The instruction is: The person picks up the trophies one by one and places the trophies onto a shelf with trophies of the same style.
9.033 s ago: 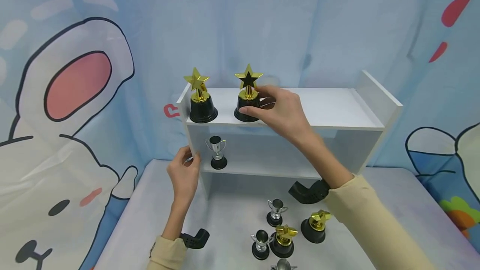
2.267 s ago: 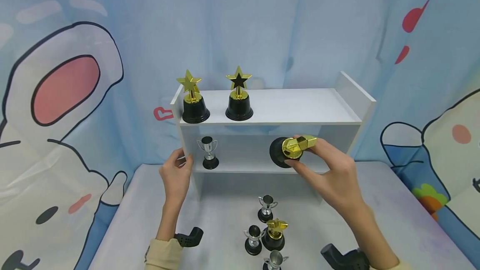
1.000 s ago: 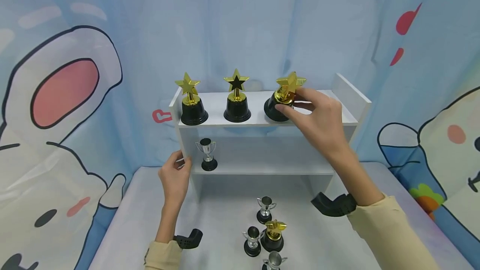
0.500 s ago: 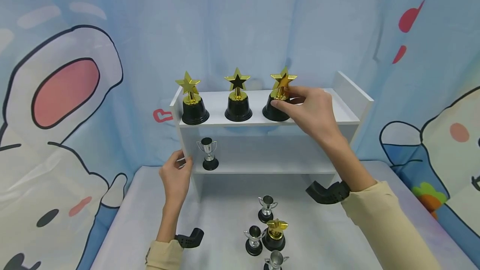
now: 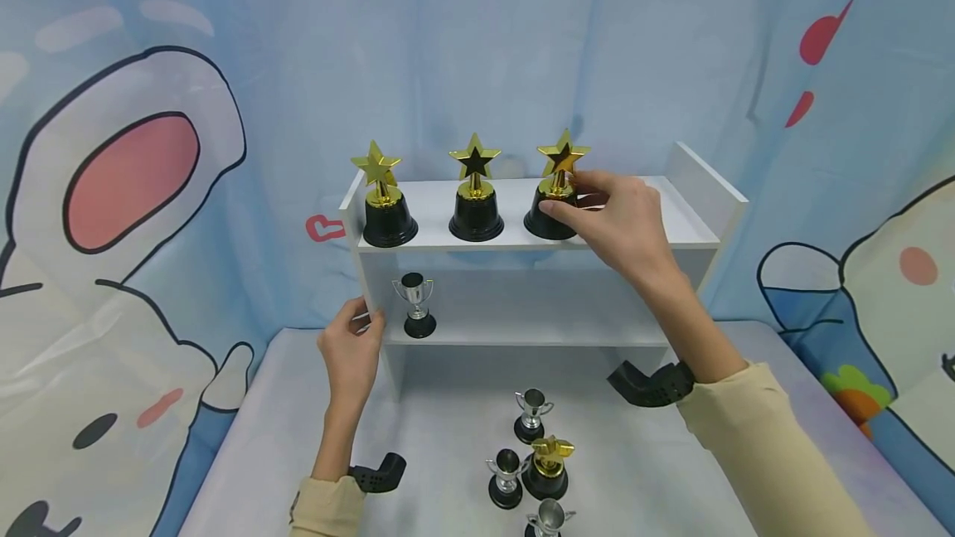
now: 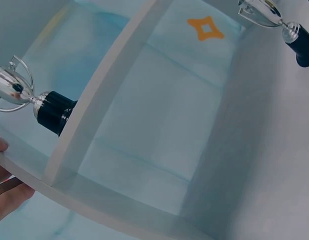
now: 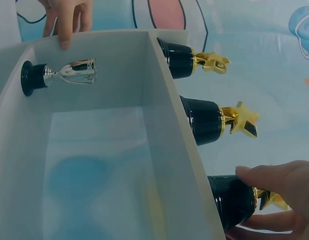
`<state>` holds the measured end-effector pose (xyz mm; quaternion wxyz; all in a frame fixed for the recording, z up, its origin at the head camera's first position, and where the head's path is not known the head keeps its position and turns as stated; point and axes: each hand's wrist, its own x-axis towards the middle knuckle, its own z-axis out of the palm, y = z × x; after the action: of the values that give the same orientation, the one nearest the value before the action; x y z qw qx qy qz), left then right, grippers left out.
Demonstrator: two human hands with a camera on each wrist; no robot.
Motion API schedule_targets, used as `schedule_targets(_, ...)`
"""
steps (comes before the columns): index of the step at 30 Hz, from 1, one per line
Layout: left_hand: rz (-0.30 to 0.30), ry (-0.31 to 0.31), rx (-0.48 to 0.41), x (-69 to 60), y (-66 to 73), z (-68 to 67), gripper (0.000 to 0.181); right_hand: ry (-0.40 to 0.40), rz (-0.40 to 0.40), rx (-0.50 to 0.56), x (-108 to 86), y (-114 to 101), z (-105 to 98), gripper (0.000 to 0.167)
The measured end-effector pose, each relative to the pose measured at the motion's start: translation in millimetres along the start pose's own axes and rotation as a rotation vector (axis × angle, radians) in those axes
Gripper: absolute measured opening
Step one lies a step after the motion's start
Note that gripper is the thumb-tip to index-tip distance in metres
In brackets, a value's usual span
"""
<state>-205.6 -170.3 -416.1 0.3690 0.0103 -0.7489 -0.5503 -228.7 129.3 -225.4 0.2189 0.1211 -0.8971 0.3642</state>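
My right hand pinches a gold star trophy by its black base, upright on the top board of a white shelf. The right wrist view shows thumb and fingers around that base. Left of it stand two more star trophies, the middle one and the leftmost one. My left hand grips the shelf's left side panel, thumb on its front edge. Just right of that hand, a silver cup trophy stands on the middle board.
On the white tabletop before the shelf stand several trophies: a far silver cup, a left silver cup, a gold star trophy and a near silver cup, cut by the frame. A blue cartoon curtain hangs behind.
A third star trophy came up in my right hand past the middle board onto the top board, tilted at first, now upright. My left hand has stayed on the side panel.
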Motion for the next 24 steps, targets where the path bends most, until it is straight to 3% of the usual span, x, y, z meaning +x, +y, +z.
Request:
schedule_targets(5,-0.006,-0.003,0.003,-0.5,0.3,-0.1,0.02,0.029,-0.011,0.029,-9.3,4,-3,0.062)
schedule_targets(16,-0.024,0.01,0.002,-1.9,1.8,4.5,0.021,0.2,-0.135,0.117,-55.4,18,-11,0.048)
schedule_targets(24,0.02,0.09,0.002,-3.7,0.8,7.7,0.021,0.186,-0.231,0.212,-98.5,42,-3,0.043)
